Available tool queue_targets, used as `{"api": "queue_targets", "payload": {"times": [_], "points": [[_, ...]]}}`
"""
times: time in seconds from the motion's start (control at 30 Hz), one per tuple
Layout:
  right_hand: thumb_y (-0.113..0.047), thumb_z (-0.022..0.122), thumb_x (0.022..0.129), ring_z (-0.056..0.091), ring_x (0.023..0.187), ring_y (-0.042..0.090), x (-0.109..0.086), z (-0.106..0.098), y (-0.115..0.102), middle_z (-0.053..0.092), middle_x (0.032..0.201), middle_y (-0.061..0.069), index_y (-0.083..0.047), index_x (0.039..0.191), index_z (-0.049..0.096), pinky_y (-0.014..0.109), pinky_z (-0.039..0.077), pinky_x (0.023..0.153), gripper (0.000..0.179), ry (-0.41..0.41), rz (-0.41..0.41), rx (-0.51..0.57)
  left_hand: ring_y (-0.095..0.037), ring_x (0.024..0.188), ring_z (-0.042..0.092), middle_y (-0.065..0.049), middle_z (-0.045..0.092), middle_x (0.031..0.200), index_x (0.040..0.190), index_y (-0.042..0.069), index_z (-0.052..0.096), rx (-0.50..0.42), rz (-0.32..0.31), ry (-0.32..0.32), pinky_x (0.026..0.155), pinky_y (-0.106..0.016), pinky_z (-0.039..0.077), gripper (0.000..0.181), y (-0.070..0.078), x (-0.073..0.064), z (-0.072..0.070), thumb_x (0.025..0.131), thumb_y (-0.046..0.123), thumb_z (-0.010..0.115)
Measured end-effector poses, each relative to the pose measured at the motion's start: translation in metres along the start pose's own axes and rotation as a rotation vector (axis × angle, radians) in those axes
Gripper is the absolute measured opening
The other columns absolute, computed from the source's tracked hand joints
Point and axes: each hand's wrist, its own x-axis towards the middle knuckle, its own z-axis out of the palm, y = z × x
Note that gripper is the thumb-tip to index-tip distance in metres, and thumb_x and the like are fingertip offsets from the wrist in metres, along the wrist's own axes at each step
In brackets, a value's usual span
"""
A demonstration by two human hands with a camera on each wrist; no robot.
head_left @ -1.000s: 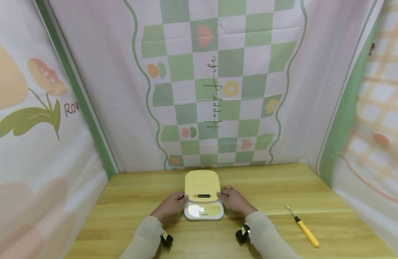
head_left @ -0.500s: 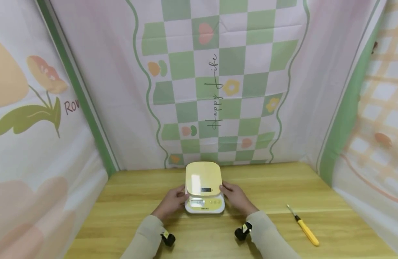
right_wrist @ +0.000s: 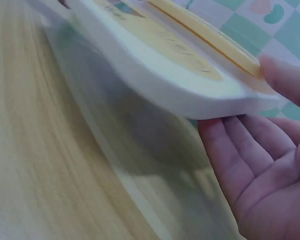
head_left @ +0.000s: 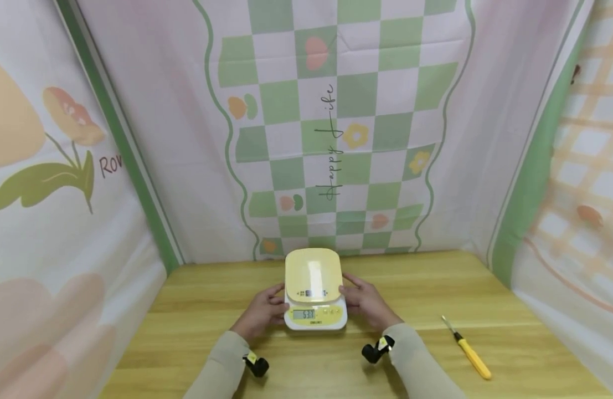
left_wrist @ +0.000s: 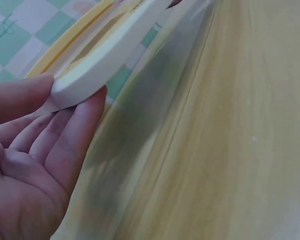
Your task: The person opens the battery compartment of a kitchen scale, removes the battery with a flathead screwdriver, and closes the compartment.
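Scale [head_left: 313, 282], yellow and white, is held up above the bench [head_left: 311, 368] between two hands: the left hand [head_left: 263, 312] pinches its left edge, the right hand [head_left: 368, 303] its right, thumbs above, fingers beneath. A yellow-handled tool [head_left: 467, 349] lies well apart, to the right.

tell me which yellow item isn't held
The yellow-handled tool, lying on the table; the left hand and right hand hold the scale.
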Motion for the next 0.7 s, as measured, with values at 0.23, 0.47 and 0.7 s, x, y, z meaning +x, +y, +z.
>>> {"api": "queue_targets", "payload": {"times": [0.23, 0.47, 0.7], "points": [[-0.027, 0.057, 0.099, 0.066, 0.1, 0.035, 0.003, -0.005, -0.005, 0.062, 0.121, 0.024, -0.001, 0.154, 0.017, 0.05, 0.053, 0.088, 0.073, -0.037, 0.05, 0.105, -0.035, 0.098, 0.066, -0.021, 0.063, 0.119, 0.152, 0.003, 0.027, -0.032, 0.015, -0.075, 0.08, -0.047, 0.058, 0.074, -0.001, -0.003, -0.006, 0.089, -0.001, 0.065], [-0.024, 0.061, 0.097, 0.069, 0.091, 0.031, 0.01, -0.01, -0.019, 0.068, 0.11, 0.016, -0.001, 0.148, 0.032, 0.051, 0.055, 0.085, 0.062, 0.014, 0.031, 0.105, -0.035, 0.1, 0.066, -0.021, 0.061, 0.125, 0.152, 0.003, 0.027, -0.048, 0.01, -0.136, 0.081, -0.046, 0.057, 0.074, 0.001, -0.009, -0.003, 0.09, 0.0, 0.066], [-0.02, 0.056, 0.1, 0.069, 0.088, 0.028, 0.007, -0.01, -0.029, 0.068, 0.108, 0.012, 0.002, 0.146, 0.036, 0.055, 0.053, 0.086, 0.055, 0.025, -0.077, 0.042, -0.039, 0.097, 0.066, -0.024, 0.063, 0.117, 0.151, 0.0, 0.027, -0.05, -0.02, -0.184, 0.081, -0.049, 0.057, 0.072, 0.008, -0.011, 0.0, 0.089, -0.005, 0.062]]}}
